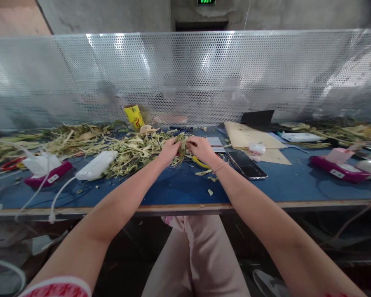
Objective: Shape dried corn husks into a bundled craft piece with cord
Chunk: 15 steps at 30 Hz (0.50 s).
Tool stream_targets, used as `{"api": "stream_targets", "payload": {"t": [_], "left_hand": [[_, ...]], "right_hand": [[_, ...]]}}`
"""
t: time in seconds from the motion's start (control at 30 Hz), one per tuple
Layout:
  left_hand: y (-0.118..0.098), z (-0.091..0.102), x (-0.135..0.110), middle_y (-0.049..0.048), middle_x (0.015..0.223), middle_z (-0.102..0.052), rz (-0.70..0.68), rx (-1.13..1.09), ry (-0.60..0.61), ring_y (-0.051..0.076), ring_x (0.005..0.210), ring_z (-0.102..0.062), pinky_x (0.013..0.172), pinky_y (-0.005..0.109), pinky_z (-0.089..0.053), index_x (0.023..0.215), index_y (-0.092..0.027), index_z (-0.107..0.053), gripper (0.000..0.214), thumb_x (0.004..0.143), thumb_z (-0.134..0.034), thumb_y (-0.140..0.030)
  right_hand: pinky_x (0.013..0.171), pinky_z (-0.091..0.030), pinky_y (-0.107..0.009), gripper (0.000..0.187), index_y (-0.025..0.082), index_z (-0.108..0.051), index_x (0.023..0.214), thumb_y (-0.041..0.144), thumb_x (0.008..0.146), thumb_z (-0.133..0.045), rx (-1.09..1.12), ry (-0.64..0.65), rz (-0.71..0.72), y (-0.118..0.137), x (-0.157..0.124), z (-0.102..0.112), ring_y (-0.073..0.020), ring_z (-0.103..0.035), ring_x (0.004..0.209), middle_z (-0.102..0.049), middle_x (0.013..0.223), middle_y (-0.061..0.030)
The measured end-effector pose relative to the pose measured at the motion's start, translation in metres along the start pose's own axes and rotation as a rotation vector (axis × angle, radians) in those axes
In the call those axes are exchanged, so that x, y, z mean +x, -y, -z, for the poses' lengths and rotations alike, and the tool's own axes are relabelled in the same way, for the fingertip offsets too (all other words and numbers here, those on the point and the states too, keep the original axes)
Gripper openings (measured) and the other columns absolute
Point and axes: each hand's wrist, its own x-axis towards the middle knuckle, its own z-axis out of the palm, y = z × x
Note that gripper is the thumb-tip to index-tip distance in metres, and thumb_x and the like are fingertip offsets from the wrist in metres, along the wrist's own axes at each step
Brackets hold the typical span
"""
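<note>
My left hand and my right hand meet over the blue table top, both pinched on one greenish dried leaf strip that hangs down between them. Just behind and to the left of my hands lies a heap of pale dried leaves and husk scraps. A yellow ring-shaped thing shows under my right wrist. A thin bracelet sits on my right wrist.
A black phone lies right of my hands, a white power bank with a cable to the left. Pink-and-white devices, brown paper, a yellow packet. A perforated metal screen backs the table; people sit behind it.
</note>
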Motion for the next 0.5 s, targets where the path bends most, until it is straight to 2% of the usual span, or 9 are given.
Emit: {"api": "stream_targets", "payload": {"t": [0.17, 0.33, 0.5], "left_hand": [[-0.0035, -0.0019, -0.0021, -0.0059, 0.046, -0.043, 0.033, -0.058, -0.031, 0.004, 0.040, -0.039, 0.040, 0.016, -0.031, 0.057, -0.015, -0.046, 0.017, 0.063, -0.061, -0.021], [-0.0023, -0.0014, -0.0005, -0.0032, 0.052, -0.051, 0.040, -0.144, -0.024, 0.007, 0.045, -0.047, 0.044, 0.019, -0.038, 0.063, -0.015, -0.051, 0.011, 0.063, -0.061, -0.020], [-0.0047, -0.0010, -0.0014, -0.0009, 0.053, -0.056, 0.025, -0.116, 0.001, 0.009, 0.050, -0.053, 0.052, 0.023, -0.044, 0.061, -0.013, -0.055, 0.003, 0.062, -0.057, -0.016]], "right_hand": [[0.059, -0.032, -0.022, 0.015, 0.018, -0.047, 0.061, 0.020, 0.076, -0.044, -0.015, -0.036, 0.018, 0.0019, -0.0004, -0.0003, -0.0110, -0.044, 0.059, -0.050, 0.060, 0.0008], [0.058, -0.033, -0.023, 0.022, 0.019, -0.041, 0.055, 0.024, 0.077, -0.045, -0.010, -0.025, -0.208, -0.0024, 0.0020, -0.0034, -0.0116, -0.044, 0.055, -0.047, 0.051, 0.0023], [0.055, -0.038, -0.024, 0.020, 0.020, -0.042, 0.057, 0.023, 0.076, -0.045, 0.235, 0.024, -0.381, -0.0013, 0.0033, -0.0035, -0.0112, -0.048, 0.051, -0.049, 0.051, 0.0032]]}}
